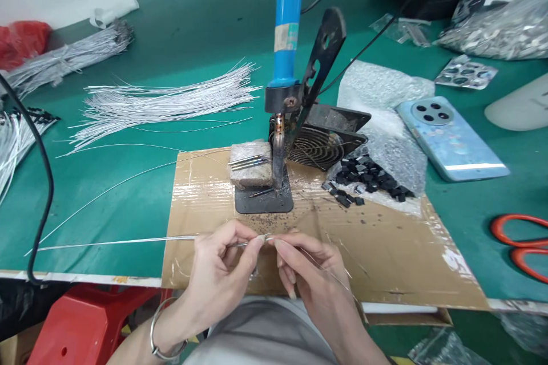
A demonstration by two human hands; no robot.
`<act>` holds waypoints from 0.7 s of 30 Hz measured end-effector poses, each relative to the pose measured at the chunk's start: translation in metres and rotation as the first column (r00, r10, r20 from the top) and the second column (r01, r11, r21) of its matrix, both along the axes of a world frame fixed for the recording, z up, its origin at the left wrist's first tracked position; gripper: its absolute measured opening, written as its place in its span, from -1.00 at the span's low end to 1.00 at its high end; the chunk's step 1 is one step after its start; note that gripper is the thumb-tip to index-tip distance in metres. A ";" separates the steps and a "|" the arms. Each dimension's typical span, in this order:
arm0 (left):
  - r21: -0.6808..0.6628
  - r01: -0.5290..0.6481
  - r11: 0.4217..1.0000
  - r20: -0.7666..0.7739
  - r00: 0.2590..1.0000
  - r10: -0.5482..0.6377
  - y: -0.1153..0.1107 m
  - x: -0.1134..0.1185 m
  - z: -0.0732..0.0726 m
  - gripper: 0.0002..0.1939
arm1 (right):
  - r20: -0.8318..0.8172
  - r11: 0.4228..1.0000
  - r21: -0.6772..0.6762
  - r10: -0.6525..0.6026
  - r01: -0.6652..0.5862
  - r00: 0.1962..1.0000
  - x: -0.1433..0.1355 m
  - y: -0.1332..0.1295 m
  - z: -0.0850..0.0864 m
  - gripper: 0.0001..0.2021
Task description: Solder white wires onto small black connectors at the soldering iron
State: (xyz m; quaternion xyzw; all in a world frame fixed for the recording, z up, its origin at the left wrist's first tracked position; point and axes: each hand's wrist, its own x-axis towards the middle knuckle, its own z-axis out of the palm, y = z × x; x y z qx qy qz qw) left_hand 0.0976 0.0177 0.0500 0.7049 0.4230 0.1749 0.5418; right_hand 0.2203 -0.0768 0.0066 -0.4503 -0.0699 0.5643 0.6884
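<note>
Over the cardboard, my left hand [225, 271] is closed in a pinch on a white wire [128, 242], which trails off to the left. Fingertip to fingertip with it, my right hand [314, 282] pinches a thin shiny wire [338, 280] that runs back across the palm. The fingers partly hide where the two ends meet. Just beyond the hands stands a blue-handled soldering iron [286, 40], clamped upright in a black metal stand [323, 51] with its tip pointing down. A stained block [250, 174] beside the tip carries several thin metal-ended pieces [247, 162].
Cardboard [385, 262] covers the front of the green table. A bundle of white wires [171, 100] lies left. To the right are a black fan [321, 145], small black parts [372, 179] on bubble wrap [381, 120], a blue phone [456, 140] and red-handled scissors [520, 245].
</note>
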 end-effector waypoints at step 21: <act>0.613 0.116 0.782 -0.095 0.993 -0.073 0.038 -0.023 0.064 -0.91 | 0.319 0.852 -0.176 -0.424 0.493 0.848 0.062 -0.029 0.004 -0.67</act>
